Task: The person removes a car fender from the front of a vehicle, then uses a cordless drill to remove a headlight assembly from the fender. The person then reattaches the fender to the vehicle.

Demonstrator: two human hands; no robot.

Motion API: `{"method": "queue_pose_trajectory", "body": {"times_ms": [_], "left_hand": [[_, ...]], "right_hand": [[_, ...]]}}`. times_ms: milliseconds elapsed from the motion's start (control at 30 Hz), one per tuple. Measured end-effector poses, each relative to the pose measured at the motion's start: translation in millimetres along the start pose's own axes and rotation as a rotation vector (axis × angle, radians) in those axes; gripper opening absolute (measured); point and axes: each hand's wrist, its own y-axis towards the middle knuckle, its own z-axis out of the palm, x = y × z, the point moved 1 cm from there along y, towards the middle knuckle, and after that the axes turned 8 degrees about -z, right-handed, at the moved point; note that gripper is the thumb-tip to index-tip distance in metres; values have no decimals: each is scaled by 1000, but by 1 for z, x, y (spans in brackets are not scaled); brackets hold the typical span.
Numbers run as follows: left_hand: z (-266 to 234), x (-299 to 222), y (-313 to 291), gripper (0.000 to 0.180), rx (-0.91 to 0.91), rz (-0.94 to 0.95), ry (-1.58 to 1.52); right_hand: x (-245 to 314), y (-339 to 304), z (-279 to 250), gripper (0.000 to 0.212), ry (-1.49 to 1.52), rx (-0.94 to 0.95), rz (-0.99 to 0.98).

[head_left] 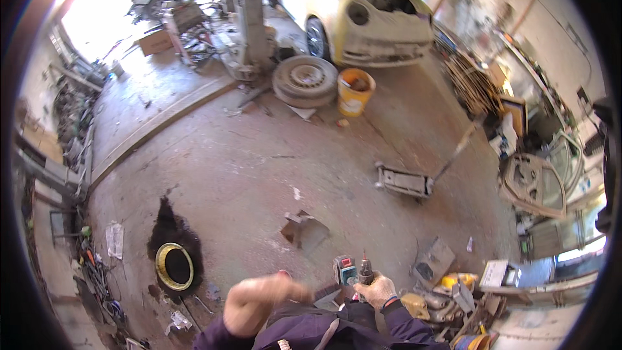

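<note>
My right hand (378,290) is wrapped round a cordless drill (348,273) close to my body. Its chuck (366,273) points away from me with a thin bit in it, and the red and dark battery end shows to the left. My left hand (275,290) is raised in front of my chest, left of the drill and apart from it. Motion smears its fingers, so their grip cannot be made out. A small red spot shows by the left fingers, too blurred to name.
A yellow-rimmed basin (160,272) of dark liquid stands in a black spill. Bent cardboard (304,230) lies ahead, a floor jack (405,181) right of it. Farther off are a yellow bucket (355,100), a wheel (304,82) and a car (372,32). Scrap parts (447,295) lie at right.
</note>
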Motion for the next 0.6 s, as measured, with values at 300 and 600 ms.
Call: {"method": "queue_pose_trajectory", "body": {"times_ms": [300,600], "left_hand": [[-140,24,8,83,-601,80,27],[-229,-81,-15,30,-993,305,-106]], "right_hand": [[272,40,102,42,-271,247,-919],[431,95,191,46,-279,784,-1333]]}}
